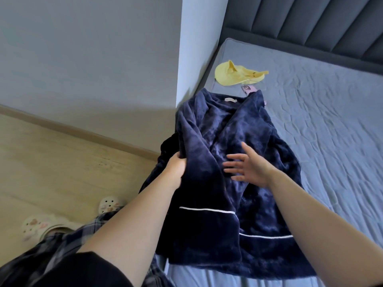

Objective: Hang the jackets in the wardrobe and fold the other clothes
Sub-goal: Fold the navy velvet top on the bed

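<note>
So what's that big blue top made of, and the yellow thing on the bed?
The navy top looks like plush fleece: a thick, fuzzy pile with a soft sheen, edged in thin white piping. The left hand bunches it easily. The yellow cloth looks like thin, smooth matte fabric, maybe cotton; it is too far away to be sure.

my arms are bare below a short black sleeve (68,272). i wear dark plaid trousers (62,243) and pale perforated clogs (36,226) with pink charms.

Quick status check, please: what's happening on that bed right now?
Left hand grips navy fleece top's left edge. Right hand open over its front. Yellow cap beyond the collar, not in the way.
</note>
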Demonstrator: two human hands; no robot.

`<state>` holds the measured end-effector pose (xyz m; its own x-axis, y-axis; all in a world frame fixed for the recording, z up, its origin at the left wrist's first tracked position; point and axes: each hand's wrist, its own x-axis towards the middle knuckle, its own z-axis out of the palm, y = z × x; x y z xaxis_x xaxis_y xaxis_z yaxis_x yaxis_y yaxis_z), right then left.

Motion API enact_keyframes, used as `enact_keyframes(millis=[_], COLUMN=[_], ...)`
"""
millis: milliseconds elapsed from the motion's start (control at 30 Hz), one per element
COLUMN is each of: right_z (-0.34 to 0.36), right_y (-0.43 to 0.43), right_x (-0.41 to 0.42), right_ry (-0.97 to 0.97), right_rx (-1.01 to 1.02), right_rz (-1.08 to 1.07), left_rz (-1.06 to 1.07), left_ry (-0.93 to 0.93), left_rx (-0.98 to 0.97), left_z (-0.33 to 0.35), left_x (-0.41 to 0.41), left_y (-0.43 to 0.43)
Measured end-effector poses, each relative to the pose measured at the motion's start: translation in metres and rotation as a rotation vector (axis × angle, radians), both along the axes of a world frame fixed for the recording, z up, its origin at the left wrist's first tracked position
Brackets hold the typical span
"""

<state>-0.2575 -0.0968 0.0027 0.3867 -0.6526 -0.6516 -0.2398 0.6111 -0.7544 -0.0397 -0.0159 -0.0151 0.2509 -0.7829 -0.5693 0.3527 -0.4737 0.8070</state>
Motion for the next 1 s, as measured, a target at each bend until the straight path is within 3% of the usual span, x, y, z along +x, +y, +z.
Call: enact_keyframes(millis=[100, 133, 167, 300, 433, 500, 600, 667, 800, 833, 900, 1000], right_z=[0.016, 0.02, 0.024, 0.02, 0.015, 0.01, 0.002, 0.001, 0.004, 0.006, 0.011, 0.023], right_y=[0.009, 0.011, 0.015, 0.017, -0.004, -0.015, -0.009, -0.003, 0.013, 0.015, 0.016, 0.016], right_x=[0.036, 0.044, 0.051, 0.054, 0.026, -0.004, -0.03, -0.027, -0.016, -0.016, -0.019, -0.031], right_ry=[0.056, 0.079, 0.114, 0.361, 0.189, 0.366, 0.427, 0.363, 0.267, 0.256, 0.229, 0.118], right_rx=[-0.073, -0.121, -0.184, -0.37, -0.191, -0.196, -0.102, -0.036, 0.04, 0.038, 0.008, -0.008], right_rz=[0.254, 0.296, 0.334, 0.318, -0.414, -0.538, -0.479, -0.337, -0.112, -0.121, -0.152, -0.231], left_rz=[-0.162, -0.229, -0.289, -0.278, -0.051, -0.163, -0.435, -0.406, -0.252, -0.247, -0.287, -0.394], left_ry=[-0.777, -0.977, -1.058, -0.756, -0.278, -0.279, -0.576, -0.549, 0.076, 0.133, 0.049, -0.347], left_rx=[-0.159, -0.223, -0.269, -0.347, -0.139, -0.06, -0.001, -0.017, 0.024, 0.023, -0.02, -0.147], left_z=[0.003, 0.003, 0.003, -0.003, -0.011, -0.018, -0.029, -0.032, -0.02, -0.019, -0.018, -0.016], left_x=[-0.006, -0.007, -0.009, -0.006, 0.002, 0.003, 0.002, 0.002, -0.007, -0.011, -0.019, -0.022], left_y=[0.003, 0.005, 0.009, 0.014, 0.013, 0.015, 0.022, 0.022, 0.019, 0.018, 0.019, 0.023])
